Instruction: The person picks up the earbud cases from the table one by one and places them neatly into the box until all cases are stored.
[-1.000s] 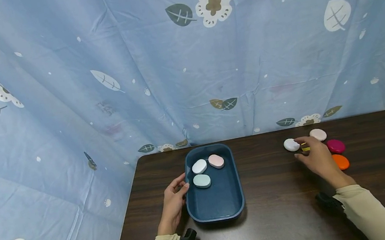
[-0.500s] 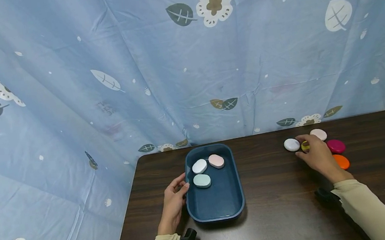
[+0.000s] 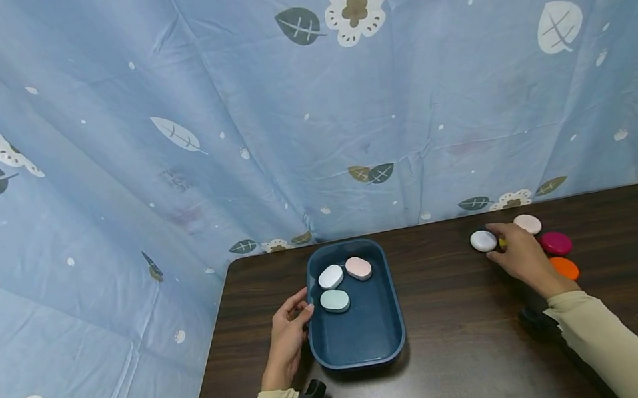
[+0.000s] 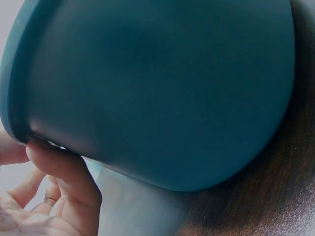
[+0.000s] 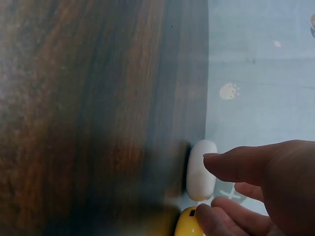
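The tray (image 3: 374,339) is pinched at nine o'clock by the left hand (image 3: 289,332); the right hand (image 3: 523,259) is spread beside a white piece (image 3: 481,242).

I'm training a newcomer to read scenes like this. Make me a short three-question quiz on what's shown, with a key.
1. How many oval pieces lie inside the blue tray?
2. True or false: the magenta piece lies closer to the curtain than the orange piece does.
3. Fill in the missing word: the person's ____ hand grips the tray's edge.

Key
1. Three.
2. True.
3. Left, as in left hand.
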`<state>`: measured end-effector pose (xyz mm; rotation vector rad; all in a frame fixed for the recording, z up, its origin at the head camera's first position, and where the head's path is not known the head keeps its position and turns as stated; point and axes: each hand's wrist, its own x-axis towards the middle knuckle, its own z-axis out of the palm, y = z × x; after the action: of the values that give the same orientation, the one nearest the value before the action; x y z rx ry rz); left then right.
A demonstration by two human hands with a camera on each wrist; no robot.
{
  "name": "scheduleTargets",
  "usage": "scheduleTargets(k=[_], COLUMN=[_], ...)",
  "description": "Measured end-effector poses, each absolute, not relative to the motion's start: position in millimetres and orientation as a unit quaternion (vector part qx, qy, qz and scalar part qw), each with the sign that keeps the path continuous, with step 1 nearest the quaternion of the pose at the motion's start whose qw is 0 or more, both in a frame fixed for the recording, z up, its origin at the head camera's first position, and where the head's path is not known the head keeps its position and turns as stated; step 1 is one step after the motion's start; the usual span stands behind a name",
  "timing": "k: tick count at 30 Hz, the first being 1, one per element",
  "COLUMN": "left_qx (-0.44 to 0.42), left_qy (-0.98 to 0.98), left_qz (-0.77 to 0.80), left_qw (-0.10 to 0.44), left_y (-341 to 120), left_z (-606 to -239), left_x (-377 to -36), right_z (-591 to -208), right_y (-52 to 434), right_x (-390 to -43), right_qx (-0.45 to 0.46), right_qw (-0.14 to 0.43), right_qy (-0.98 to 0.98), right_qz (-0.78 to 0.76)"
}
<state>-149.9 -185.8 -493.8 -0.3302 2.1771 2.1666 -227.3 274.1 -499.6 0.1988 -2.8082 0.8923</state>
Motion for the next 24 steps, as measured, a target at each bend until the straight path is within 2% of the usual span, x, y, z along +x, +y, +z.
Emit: scheduleTargets(k=[17, 24], left_qx=[-0.106, -0.109], left_qy=[0.696, 0.701], left_qz=[0.709, 0.705], left_qw=[0.028, 0.025], left_y=[-186, -186], left_z=[-496, -496], left_x=[-151, -151], right_z=[-502, -505], right_y=[267, 260], right_x=[-232, -234], right_qx=[0.099, 0.099], right_qw=[0.079, 0.046], right_qy=[-0.949, -0.949], right_qz=[0.29, 0.297])
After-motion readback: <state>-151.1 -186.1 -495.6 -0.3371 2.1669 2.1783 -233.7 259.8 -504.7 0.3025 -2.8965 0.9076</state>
